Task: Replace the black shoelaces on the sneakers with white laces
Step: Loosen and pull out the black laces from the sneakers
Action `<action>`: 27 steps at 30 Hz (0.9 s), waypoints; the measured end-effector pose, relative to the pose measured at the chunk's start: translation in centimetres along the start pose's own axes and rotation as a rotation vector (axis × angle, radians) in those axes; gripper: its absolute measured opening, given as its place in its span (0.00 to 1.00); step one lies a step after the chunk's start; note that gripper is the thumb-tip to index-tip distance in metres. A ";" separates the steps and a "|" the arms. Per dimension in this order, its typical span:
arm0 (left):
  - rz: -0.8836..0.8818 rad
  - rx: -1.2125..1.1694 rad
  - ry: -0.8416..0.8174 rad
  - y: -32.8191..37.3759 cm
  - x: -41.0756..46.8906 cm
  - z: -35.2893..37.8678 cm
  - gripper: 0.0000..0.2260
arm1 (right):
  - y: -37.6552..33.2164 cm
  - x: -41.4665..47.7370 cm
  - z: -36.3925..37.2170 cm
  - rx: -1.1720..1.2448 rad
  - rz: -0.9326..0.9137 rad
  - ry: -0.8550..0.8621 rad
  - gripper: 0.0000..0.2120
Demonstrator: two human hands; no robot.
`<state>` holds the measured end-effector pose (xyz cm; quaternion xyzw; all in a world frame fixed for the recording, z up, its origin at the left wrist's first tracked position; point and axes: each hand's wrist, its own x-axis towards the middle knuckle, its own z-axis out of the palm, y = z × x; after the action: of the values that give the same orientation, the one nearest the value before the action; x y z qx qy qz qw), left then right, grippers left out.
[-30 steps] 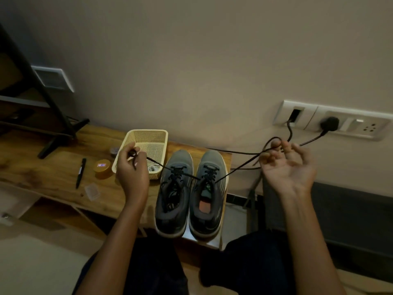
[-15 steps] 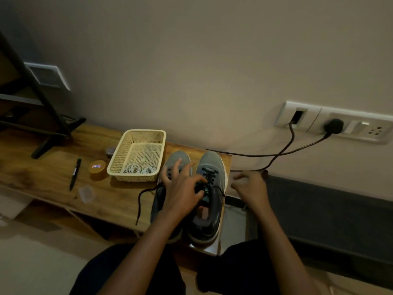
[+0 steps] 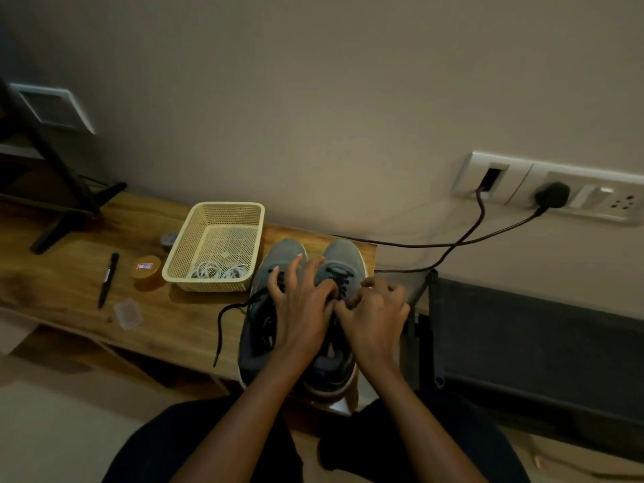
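Head view: sneakers (image 3: pixel 343 252) point straight ahead; left hand (image 3: pixel 299 308) rests spread atop them, right hand (image 3: pixel 376 315) pinches their black lace (image 3: pixel 339 273).

There were two hands, the left hand (image 3: pixel 303 308) and the right hand (image 3: pixel 376 310), over two grey sneakers: one left sneaker (image 3: pixel 280 252) and one right sneaker (image 3: pixel 343 251). One loose end of black lace (image 3: pixel 220 320) trailed just left of the left hand. Further left on the one bench (image 3: pixel 52 273) were one cream basket (image 3: pixel 213 206) with two coils of white lace (image 3: pixel 208 271), one round tin (image 3: pixel 146 271), one pen (image 3: pixel 108 280) and one small clear case (image 3: pixel 128 312). Beyond the right hand were two dark cables (image 3: pixel 482 217) and one plug (image 3: pixel 552 195).
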<state>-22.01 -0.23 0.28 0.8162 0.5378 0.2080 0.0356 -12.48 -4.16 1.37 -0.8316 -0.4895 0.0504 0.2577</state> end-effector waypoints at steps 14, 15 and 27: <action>-0.104 -0.325 0.002 -1.2 0.8 -1.7 0.13 | 0.2 -0.1 0.7 0.126 -0.010 0.124 0.06; -0.013 -0.259 -0.037 -1.2 0.8 -1.7 0.14 | 0.3 -0.1 0.8 0.136 -0.019 0.121 0.06; 0.053 -0.013 -0.013 -0.7 0.5 -0.5 0.07 | 0.5 -0.1 0.8 0.144 -0.042 0.094 0.07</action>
<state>-22.61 0.45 0.67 0.8314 0.5143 0.2070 0.0390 -12.37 -4.14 0.42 -0.8018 -0.4894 0.0408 0.3404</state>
